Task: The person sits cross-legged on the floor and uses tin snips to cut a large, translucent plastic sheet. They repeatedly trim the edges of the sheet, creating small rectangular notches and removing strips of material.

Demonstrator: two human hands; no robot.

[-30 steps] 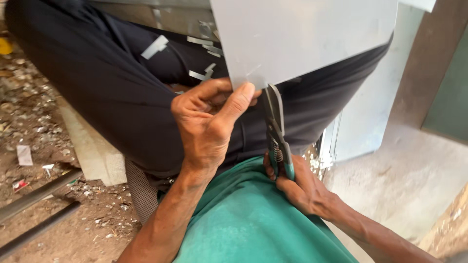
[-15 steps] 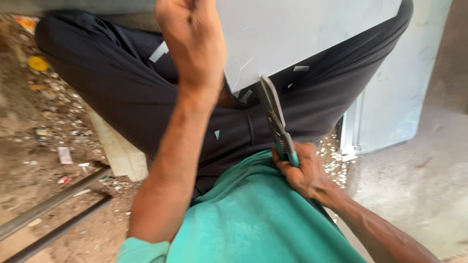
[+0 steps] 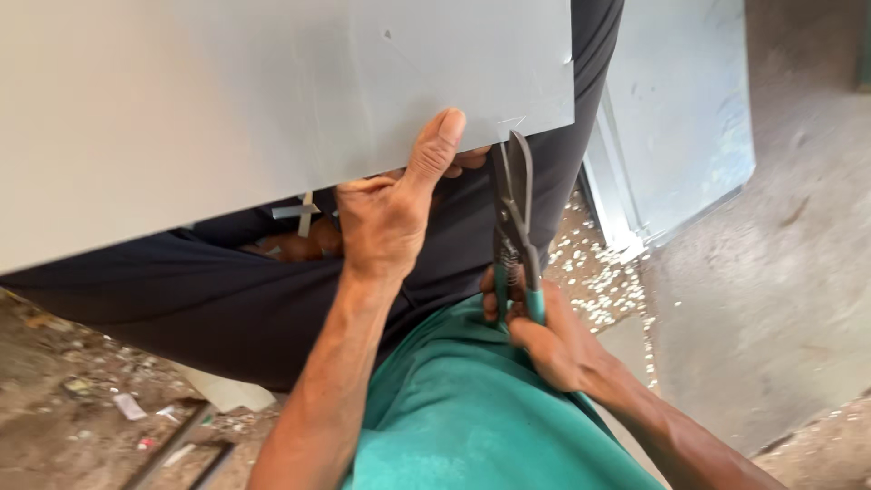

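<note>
At the near edge of the grey metal sheet (image 3: 272, 118), close to its right corner, I see my left hand (image 3: 390, 218) pinched on the sheet; the thumb lies flat up its face, the other fingers go behind it, mostly hidden, with one fingertip showing under the edge; so that hand is clamped on the sheet and steadies it over my lap. Just right of the thumb stand the tin snips (image 3: 514, 227); their long axis runs nearly straight up and down in the view, blades pointing up and away from me at the sheet's edge, green handles down toward my body. My right hand (image 3: 544, 340) is closed round those handles, below the sheet and well under the left hand. The blade tips touch or all but touch the edge near a faint scribed mark by the corner; I cannot tell whether they already bite into the metal. The blades look nearly together. The sheet itself is broad and tilts across the upper view, its long side running left to right, its near edge sloping up toward the right corner. Of the two hands the left is on the sheet; the right reaches it only through the snips. Behind lie dark trousers (image 3: 181, 299), a second grey panel (image 3: 680, 109) leaning at right, and metal chips (image 3: 599, 281) on the floor.
</note>
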